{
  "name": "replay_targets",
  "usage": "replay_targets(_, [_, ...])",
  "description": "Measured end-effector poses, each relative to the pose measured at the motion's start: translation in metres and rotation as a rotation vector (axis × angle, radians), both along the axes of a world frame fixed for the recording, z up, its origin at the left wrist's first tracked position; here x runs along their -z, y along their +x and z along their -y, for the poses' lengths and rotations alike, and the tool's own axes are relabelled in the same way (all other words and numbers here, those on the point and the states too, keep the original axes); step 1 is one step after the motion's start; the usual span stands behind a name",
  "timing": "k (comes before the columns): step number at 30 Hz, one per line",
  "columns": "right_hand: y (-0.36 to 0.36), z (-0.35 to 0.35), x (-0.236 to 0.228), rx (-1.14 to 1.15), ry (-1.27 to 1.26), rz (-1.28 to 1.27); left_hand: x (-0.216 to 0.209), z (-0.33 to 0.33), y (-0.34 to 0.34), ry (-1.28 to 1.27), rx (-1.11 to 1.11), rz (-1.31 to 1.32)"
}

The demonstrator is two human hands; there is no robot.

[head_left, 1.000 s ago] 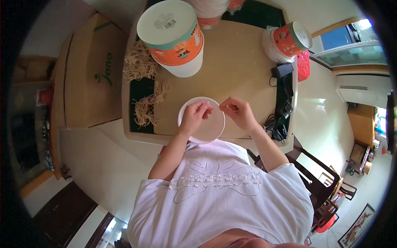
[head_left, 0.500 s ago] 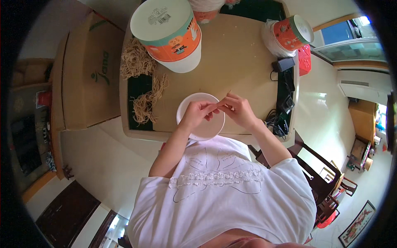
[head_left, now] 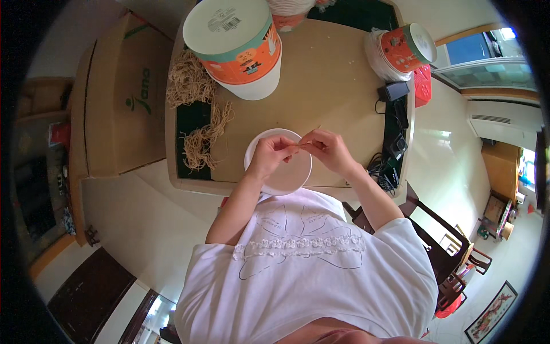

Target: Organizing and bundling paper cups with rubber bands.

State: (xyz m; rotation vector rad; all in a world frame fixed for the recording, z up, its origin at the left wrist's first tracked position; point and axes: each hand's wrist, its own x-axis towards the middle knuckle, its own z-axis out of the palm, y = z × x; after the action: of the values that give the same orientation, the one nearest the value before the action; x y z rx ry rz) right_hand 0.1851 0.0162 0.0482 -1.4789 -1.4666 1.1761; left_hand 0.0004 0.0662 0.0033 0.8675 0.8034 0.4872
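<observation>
- Our left hand (head_left: 274,155) pinches narrowly, thumb and fingers closed on a thin strand (head_left: 305,144).
- Our right hand (head_left: 329,149) meets it, its fingertips also pinched on the strand, which is too fine for us to see clearly.
- We hold the strand above the white bowl (head_left: 291,176), near the table's (head_left: 338,109) front edge.
- Left of the bowl we see tan strings (head_left: 197,146); beyond it, upside-down tubs (head_left: 246,63).
- To our right lies a black adapter (head_left: 395,90).
</observation>
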Motion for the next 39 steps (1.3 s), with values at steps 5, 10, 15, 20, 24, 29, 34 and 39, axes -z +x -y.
replay_targets(5, [-0.006, -0.007, -0.001, -0.028, -0.057, 0.107, 0.010, 0.001, 0.000, 0.000, -0.040, -0.048])
replay_targets(10, [0.003, -0.028, 0.036, 0.002, -0.115, 0.071, 0.019, 0.007, 0.002, 0.075, -0.116, -0.128])
replay_targets(15, [0.013, -0.052, 0.069, -0.078, -0.074, 0.100, 0.036, 0.015, -0.002, 0.140, -0.181, -0.440])
replay_targets(20, [0.008, -0.055, 0.077, -0.157, -0.162, 0.055, 0.044, 0.015, 0.001, 0.316, -0.232, -0.496])
replay_targets(24, [-0.006, -0.036, 0.077, -0.076, -0.191, -0.003, 0.040, 0.011, 0.005, 0.536, -0.213, -0.524])
replay_targets(29, [-0.043, 0.008, 0.056, 0.135, -0.278, -0.081, 0.014, 0.023, -0.001, 0.279, -0.157, -0.393])
replay_targets(34, [-0.061, 0.025, 0.056, 0.212, -0.241, -0.271, 0.007, 0.039, -0.020, 0.381, -0.121, -0.405])
replay_targets(39, [-0.066, 0.019, 0.060, 0.230, -0.163, -0.238, -0.027, 0.036, -0.033, 0.514, -0.125, -0.479])
